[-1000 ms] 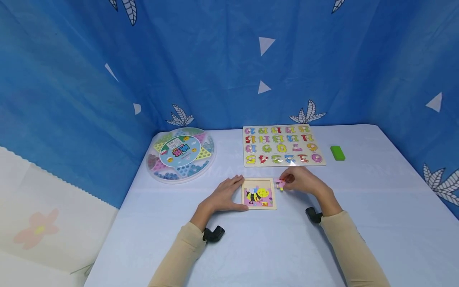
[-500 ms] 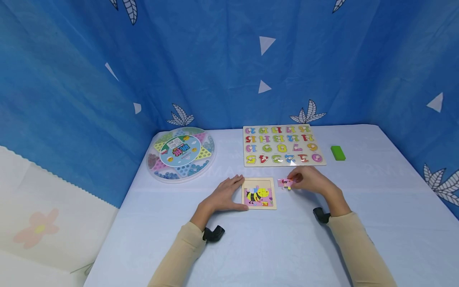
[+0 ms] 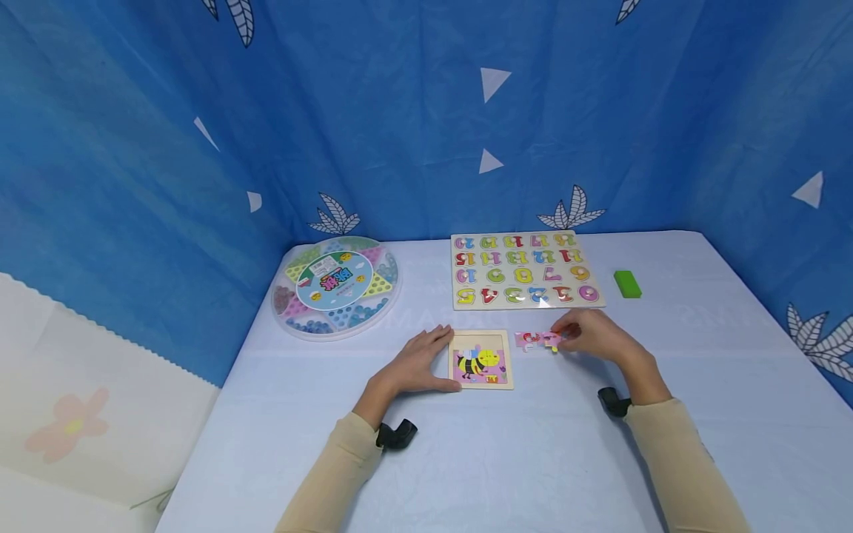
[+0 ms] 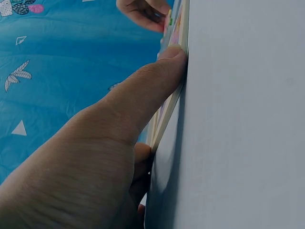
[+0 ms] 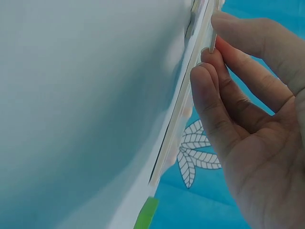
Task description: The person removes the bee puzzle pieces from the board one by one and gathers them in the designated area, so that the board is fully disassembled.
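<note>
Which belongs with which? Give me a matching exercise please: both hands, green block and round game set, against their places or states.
1. left hand
2. right hand
3. green block
4. round game set

A. pinching a small puzzle piece
B. toward the back left of the table
C. at the left side of the bee puzzle
D. right of the number board

Pairs: 1-C, 2-A, 3-D, 4-B
</note>
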A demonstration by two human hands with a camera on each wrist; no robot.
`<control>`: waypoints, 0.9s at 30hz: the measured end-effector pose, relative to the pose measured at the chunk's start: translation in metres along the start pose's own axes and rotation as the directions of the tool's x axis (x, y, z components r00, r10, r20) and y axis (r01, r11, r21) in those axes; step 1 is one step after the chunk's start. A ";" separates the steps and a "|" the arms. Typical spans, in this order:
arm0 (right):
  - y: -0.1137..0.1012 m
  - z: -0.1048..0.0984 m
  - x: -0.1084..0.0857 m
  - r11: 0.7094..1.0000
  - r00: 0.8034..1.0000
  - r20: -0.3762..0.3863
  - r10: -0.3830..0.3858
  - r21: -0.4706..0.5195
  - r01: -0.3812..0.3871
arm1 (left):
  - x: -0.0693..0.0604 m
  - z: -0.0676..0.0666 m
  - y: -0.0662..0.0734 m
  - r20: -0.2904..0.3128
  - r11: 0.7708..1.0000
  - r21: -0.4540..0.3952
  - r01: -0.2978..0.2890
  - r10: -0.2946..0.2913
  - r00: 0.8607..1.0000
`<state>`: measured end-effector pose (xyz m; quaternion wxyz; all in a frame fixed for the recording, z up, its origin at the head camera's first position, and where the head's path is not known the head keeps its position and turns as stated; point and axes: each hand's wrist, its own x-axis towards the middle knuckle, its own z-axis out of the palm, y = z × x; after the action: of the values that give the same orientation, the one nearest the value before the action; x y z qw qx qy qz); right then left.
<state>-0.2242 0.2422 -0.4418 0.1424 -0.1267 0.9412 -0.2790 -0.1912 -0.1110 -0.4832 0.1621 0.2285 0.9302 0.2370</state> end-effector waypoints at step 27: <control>0.019 -0.011 -0.007 0.998 0.998 0.010 0.056 -0.014 -0.056 | 0.000 0.000 0.001 -0.008 1.000 -0.014 0.006 -0.006 1.000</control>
<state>-0.2240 0.2652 -0.4425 0.1540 -0.1026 0.9455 -0.2678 -0.1904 -0.1104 -0.4830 0.1606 0.2237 0.9298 0.2441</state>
